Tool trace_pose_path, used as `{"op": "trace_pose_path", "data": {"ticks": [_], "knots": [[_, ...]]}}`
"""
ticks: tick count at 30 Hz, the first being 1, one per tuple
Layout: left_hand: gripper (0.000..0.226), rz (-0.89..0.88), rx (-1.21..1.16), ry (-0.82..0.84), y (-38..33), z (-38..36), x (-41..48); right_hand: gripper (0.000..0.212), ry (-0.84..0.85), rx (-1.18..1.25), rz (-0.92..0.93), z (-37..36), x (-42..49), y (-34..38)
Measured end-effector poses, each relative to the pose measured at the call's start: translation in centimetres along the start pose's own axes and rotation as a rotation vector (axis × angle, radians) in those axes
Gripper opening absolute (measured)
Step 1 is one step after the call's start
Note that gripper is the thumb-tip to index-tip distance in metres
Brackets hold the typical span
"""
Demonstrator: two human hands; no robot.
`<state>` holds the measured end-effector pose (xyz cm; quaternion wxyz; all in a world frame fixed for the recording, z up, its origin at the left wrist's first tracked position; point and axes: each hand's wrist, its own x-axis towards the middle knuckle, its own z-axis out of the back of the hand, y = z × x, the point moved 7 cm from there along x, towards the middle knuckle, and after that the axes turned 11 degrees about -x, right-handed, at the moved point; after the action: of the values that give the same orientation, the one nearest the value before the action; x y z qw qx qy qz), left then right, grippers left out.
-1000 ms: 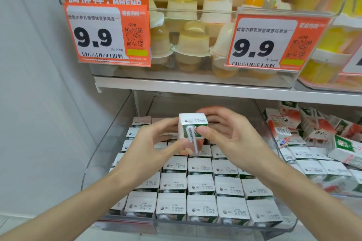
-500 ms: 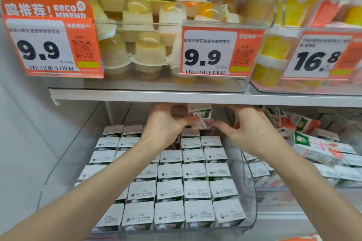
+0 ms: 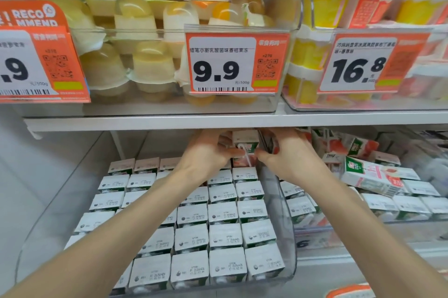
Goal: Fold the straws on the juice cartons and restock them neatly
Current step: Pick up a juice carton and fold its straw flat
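Note:
A small juice carton (image 3: 245, 145) with a white top, green band and a white straw on its front stands upright at the back of the clear bin (image 3: 289, 246), just under the upper shelf. My left hand (image 3: 206, 152) grips its left side with thumb and fingers. My right hand (image 3: 288, 154) touches its right side, thumb near the straw; whether it grips is unclear. Several rows of matching cartons (image 3: 223, 237) fill the bin, white tops up.
The white upper shelf (image 3: 218, 120) hangs low over my hands, carrying jelly cups and orange price tags (image 3: 236, 65). A second bin to the right holds loose, tumbled juice cartons (image 3: 371, 176). A grey wall lies left.
Both hands have carried the carton from in front of the bin up and back to the rear row under the shelf. The view has shifted left and closer.

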<state>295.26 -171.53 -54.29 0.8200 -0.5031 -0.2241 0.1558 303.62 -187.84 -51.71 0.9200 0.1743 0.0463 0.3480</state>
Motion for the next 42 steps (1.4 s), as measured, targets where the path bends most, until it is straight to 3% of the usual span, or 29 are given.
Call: {"op": "trace_pose_path", "data": {"ticks": [5, 10, 16, 20, 25, 33, 42], "knots": [[0.040, -0.035, -0.008, 0.079, -0.5, -0.6, -0.1, 0.047, 0.055, -0.048, -0.013, -0.6, 0.2, -0.1], [0.039, -0.025, 0.011, 0.190, 1.0, -1.0, -0.8, 0.013, -0.149, 0.008, 0.118, 0.2, 0.7, 0.7], [0.031, -0.081, 0.277, 0.153, 1.6, -1.0, -0.3, 0.020, -0.171, 0.016, 0.118, -0.2, 1.4, 0.7], [0.028, -0.046, 0.403, 0.248, 2.1, -1.4, 0.2, 0.021, -0.157, 0.009, 0.114, -0.5, 1.5, 0.7], [0.034, -0.020, 0.291, 0.304, 2.6, 0.2, -0.4, 0.021, -0.171, 0.002, 0.126, -0.5, 1.6, 0.8], [0.034, 0.058, 0.601, 0.344, 3.3, 2.5, 0.5, 0.022, -0.157, 0.006, 0.132, -0.6, 1.6, 0.7], [0.039, 0.144, 0.533, 0.451, 2.5, 2.8, 1.4, 0.021, -0.151, 0.006, 0.159, -0.4, 1.4, 1.4]]}}
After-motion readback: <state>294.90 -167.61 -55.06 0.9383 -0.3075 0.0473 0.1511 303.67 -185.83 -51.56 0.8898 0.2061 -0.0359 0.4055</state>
